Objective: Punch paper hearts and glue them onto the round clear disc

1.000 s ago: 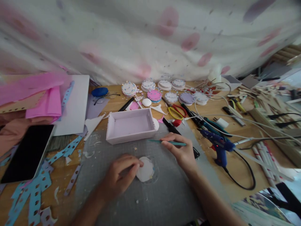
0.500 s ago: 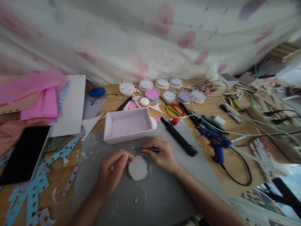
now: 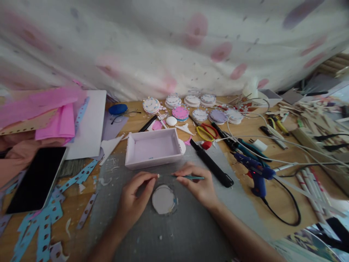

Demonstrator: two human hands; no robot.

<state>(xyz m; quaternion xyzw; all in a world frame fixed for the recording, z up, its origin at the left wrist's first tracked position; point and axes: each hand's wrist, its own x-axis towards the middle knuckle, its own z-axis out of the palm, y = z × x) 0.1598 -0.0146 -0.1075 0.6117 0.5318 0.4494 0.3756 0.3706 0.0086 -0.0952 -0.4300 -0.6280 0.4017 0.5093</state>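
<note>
My right hand (image 3: pixel 197 185) pinches a thin teal tool (image 3: pixel 181 177) that lies level, its pale tip pointing left. My left hand (image 3: pixel 135 198) has its thumb and forefinger closed at that tip, on a tiny bit I cannot make out. Just below the two hands a white round disc (image 3: pixel 163 199) lies flat on the grey cutting mat (image 3: pixel 169 233), with a clear ring around it. Behind the hands stands an open pale-lilac box (image 3: pixel 154 148).
A blue glue gun (image 3: pixel 255 171) with its black cord lies to the right, a black knife (image 3: pixel 211 163) beside the box. Scissors (image 3: pixel 205 131), decorated discs (image 3: pixel 180 112) and cables fill the back. A dark phone (image 3: pixel 36 178), pink paper (image 3: pixel 54 112) and blue punched strips (image 3: pixel 40 222) lie left.
My right hand has brought the teal tool in from the right to above the disc. My left hand has lifted off the disc and closed on the tool's tip.
</note>
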